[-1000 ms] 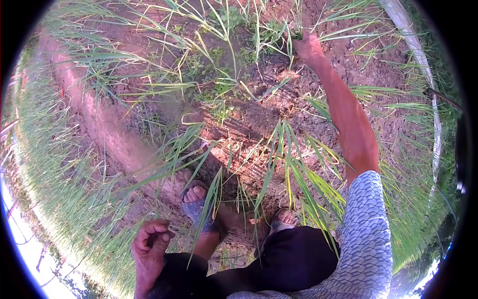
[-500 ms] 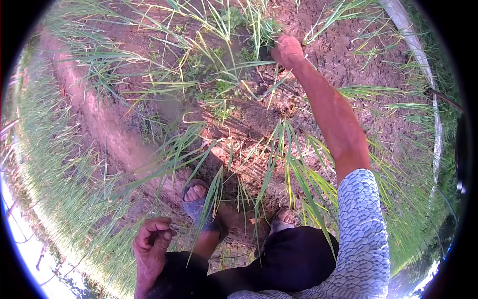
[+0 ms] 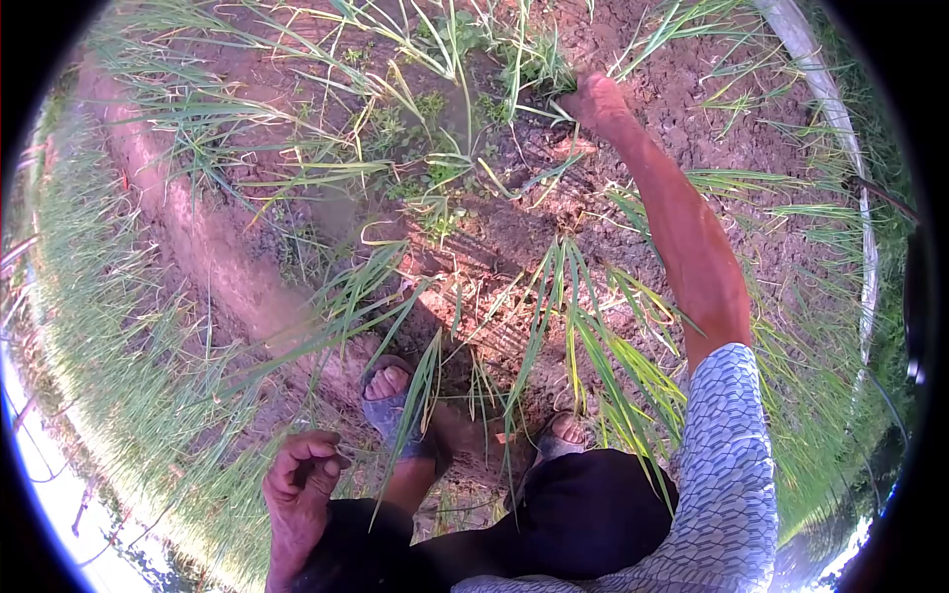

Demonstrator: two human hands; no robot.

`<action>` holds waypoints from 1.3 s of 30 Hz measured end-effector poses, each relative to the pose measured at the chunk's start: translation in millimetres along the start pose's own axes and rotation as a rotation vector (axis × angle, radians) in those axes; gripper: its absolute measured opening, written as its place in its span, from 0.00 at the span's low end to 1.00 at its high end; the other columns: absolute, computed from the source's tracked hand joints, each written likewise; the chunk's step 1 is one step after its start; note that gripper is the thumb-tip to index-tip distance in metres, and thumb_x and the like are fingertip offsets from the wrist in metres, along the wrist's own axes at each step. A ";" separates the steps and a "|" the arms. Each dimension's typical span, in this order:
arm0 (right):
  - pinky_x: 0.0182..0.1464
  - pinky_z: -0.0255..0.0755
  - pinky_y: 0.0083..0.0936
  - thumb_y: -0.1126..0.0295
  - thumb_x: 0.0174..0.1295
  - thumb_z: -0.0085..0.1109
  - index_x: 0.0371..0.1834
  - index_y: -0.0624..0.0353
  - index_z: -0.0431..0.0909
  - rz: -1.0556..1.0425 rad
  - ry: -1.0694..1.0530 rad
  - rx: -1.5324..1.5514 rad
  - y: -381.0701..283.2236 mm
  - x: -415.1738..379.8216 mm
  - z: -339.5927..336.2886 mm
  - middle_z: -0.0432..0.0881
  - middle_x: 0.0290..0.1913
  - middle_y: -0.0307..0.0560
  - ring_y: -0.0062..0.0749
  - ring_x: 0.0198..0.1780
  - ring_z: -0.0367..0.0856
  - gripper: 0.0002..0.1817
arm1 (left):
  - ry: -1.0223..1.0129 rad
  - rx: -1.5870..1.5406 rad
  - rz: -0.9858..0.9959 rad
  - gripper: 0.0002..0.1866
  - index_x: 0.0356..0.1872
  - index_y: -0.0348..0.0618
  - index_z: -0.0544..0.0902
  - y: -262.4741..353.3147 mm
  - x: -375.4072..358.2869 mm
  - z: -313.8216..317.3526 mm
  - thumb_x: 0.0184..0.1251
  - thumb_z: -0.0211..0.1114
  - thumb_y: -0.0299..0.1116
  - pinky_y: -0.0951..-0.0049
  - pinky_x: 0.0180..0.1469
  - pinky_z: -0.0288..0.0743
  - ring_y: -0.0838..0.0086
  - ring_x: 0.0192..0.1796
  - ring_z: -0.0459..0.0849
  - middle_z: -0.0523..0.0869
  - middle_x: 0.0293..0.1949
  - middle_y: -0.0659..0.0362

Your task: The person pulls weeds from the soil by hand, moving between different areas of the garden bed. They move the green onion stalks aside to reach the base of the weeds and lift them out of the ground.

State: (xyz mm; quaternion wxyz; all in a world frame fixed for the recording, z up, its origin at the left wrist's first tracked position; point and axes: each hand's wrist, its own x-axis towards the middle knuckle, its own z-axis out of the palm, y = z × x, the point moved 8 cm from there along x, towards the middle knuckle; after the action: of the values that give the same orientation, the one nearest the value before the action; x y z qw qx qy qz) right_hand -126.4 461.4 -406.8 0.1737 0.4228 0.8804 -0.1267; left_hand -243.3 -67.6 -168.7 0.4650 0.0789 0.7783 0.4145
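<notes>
My right hand is stretched far out to the upper right, closed low over the soil beside a bushy green weed clump. Its fingers point down and away, so what they grip is hidden. Near my knee at the lower left, my left hand is raised with its fingers curled inward in a pinch. A small pale bit shows at its fingertips, too small to name. Long, thin-leaved green plants, much like onions, stand between my arms.
My sandalled feet are planted on cracked, muddy soil among the leaves. Dense grassy plants line the left side. A pale curved strip borders the plot on the right.
My right hand has shifted a little to the right along the ground, away from where it met the weeds, and the forearm moved with it. My left hand has stayed put.
</notes>
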 end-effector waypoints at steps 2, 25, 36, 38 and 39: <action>0.53 0.78 0.36 0.59 0.61 0.62 0.50 0.59 0.81 -0.040 0.048 -0.013 -17.4 -10.0 -9.0 0.84 0.44 0.57 0.45 0.46 0.85 0.18 | 0.001 0.005 0.003 0.08 0.43 0.36 0.79 0.7 0.3 -0.2 0.65 0.64 0.18 0.75 0.47 0.79 0.75 0.43 0.83 0.81 0.49 0.53; 0.50 0.79 0.39 0.63 0.60 0.57 0.52 0.52 0.79 0.047 0.111 -0.100 9.2 4.5 -10.1 0.85 0.42 0.56 0.49 0.46 0.85 0.16 | 0.013 -0.001 -0.033 0.07 0.43 0.36 0.79 -2.1 0.4 -3.7 0.67 0.64 0.20 0.75 0.47 0.79 0.74 0.42 0.84 0.82 0.49 0.53; 0.51 0.77 0.39 0.64 0.58 0.57 0.51 0.55 0.80 0.039 0.283 0.376 34.5 45.2 -7.7 0.84 0.45 0.59 0.52 0.48 0.83 0.18 | 0.016 -0.017 -0.004 0.07 0.44 0.37 0.78 -7.9 0.2 -11.1 0.67 0.64 0.20 0.74 0.47 0.79 0.74 0.42 0.83 0.81 0.49 0.52; 0.51 0.77 0.39 0.63 0.58 0.59 0.52 0.54 0.79 0.080 0.209 0.256 26.7 41.1 -18.3 0.84 0.45 0.59 0.50 0.47 0.83 0.19 | 0.013 -0.014 -0.015 0.08 0.44 0.37 0.78 -9.6 0.4 -12.9 0.67 0.64 0.20 0.74 0.48 0.79 0.74 0.42 0.83 0.81 0.49 0.52; 0.51 0.77 0.38 0.62 0.58 0.60 0.52 0.54 0.80 0.046 0.195 0.274 24.4 45.6 -12.7 0.84 0.44 0.58 0.49 0.47 0.84 0.19 | 0.006 -0.004 -0.019 0.08 0.44 0.37 0.78 -10.3 0.6 -13.7 0.67 0.64 0.20 0.73 0.48 0.79 0.74 0.42 0.83 0.81 0.50 0.52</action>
State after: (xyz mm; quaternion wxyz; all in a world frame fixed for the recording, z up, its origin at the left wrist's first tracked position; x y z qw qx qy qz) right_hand -136.2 512.9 -415.9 0.0311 0.4728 0.8576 -0.2000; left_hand -251.7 -81.7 -173.4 0.4667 0.0690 0.7796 0.4120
